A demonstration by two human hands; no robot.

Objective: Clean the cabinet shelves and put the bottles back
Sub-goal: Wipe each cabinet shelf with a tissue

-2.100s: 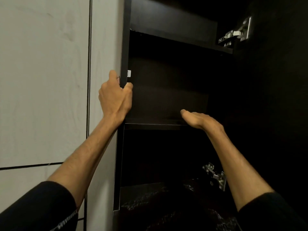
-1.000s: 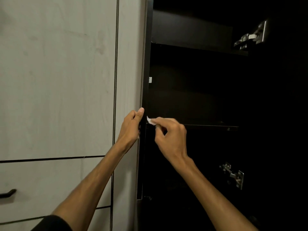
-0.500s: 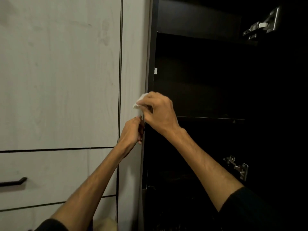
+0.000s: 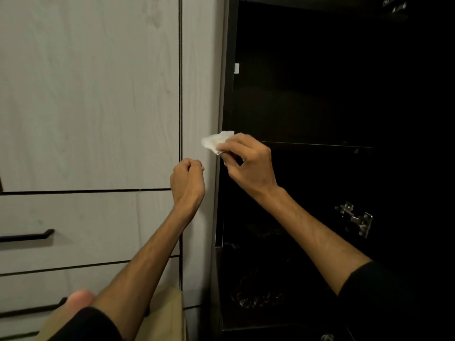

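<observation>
My right hand (image 4: 248, 163) pinches a small crumpled white tissue (image 4: 215, 141) and holds it against the pale front edge of the open dark cabinet (image 4: 307, 94), level with the middle shelf (image 4: 317, 144). My left hand (image 4: 187, 182) hangs just below and to the left of the tissue, fingers curled, holding nothing, in front of the pale side panel (image 4: 199, 82). The shelves that show are dark and bare; no bottles are visible.
Pale wood-grain drawer fronts with dark bar handles (image 4: 27, 236) fill the left. Metal hinges (image 4: 355, 217) sit on the cabinet's right side. A light wooden surface (image 4: 170, 313) and a toe (image 4: 80, 297) show at the bottom. Something dark and glittery (image 4: 256, 289) lies low in the cabinet.
My left hand let go of the cabinet edge and drew back to the left. My right hand came out from the shelf with the tissue and now holds it on the front edge.
</observation>
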